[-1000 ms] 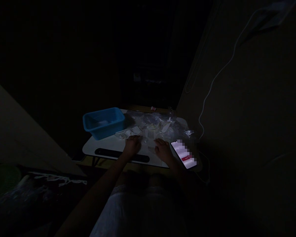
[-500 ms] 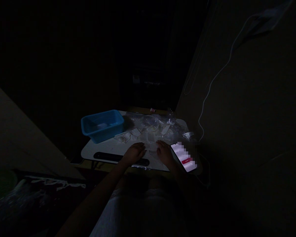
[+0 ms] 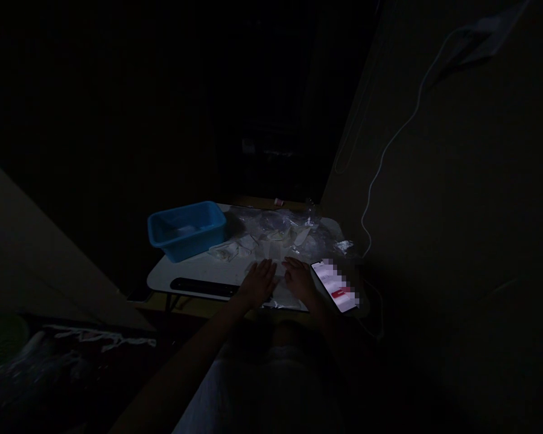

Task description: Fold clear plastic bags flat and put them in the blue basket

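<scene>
The room is very dark. My left hand (image 3: 259, 282) lies flat with fingers stretched out on a small white table (image 3: 185, 272), near its front edge. My right hand (image 3: 298, 278) rests just beside it, fingers forward, pressing on a pale clear plastic piece (image 3: 276, 268) between the two hands. A heap of clear plastic bags and small white pieces (image 3: 280, 232) lies just beyond my fingers.
A blue plastic tub (image 3: 186, 229) stands at the table's back left. A lit phone (image 3: 335, 285) lies at the right edge. A black strip (image 3: 203, 287) runs along the table's front. A white cable (image 3: 389, 144) hangs on the right wall.
My left hand has moved right and toward the front edge, going from curled to flat beside my right hand. The right hand has barely shifted.
</scene>
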`<state>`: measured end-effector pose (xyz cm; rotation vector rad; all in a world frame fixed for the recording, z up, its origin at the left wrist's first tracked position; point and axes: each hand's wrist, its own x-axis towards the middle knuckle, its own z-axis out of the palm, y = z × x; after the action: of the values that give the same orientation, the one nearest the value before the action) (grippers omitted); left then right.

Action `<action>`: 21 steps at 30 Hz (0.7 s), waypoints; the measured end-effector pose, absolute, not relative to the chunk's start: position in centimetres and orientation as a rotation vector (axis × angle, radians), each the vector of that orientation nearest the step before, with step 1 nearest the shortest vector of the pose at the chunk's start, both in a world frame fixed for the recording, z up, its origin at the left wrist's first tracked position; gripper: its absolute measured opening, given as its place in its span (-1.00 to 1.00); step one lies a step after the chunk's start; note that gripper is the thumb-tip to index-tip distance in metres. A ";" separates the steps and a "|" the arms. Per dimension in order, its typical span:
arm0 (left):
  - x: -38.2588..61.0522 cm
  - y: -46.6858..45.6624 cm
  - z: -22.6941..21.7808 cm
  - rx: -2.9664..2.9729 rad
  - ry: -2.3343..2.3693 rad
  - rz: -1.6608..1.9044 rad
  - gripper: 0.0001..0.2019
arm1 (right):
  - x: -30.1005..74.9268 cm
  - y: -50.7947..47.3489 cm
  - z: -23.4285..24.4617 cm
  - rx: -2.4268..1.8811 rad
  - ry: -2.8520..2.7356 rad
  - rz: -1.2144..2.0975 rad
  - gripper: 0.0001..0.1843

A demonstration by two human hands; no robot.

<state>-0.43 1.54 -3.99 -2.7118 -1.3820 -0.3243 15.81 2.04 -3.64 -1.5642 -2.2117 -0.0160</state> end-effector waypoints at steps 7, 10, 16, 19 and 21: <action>-1.0 1.2 -3.9 -2.676 -1.342 -0.203 -0.51 | 15.8 2.1 -3.5 -1.645 -2.178 -0.078 -0.62; -1.2 1.2 -4.1 -2.662 -1.336 -0.196 -0.51 | 15.7 2.1 -3.7 -1.701 -2.166 -0.127 -0.61; -1.3 0.9 -3.9 -2.640 -1.327 -0.171 -0.52 | 15.3 2.8 -3.5 -1.849 -2.115 -0.205 -0.58; -1.4 0.8 -3.9 -2.634 -1.319 -0.176 -0.52 | 15.1 3.4 -3.5 -1.893 -2.105 -0.200 -0.57; -1.5 0.8 -4.0 -2.632 -1.312 -0.189 -0.52 | 15.1 3.6 -3.5 -1.907 -2.099 -0.196 -0.56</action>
<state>-1.48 0.77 -3.95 -2.6317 -1.3124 -0.1894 15.07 3.60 -3.51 -1.9069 -2.0994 -0.1956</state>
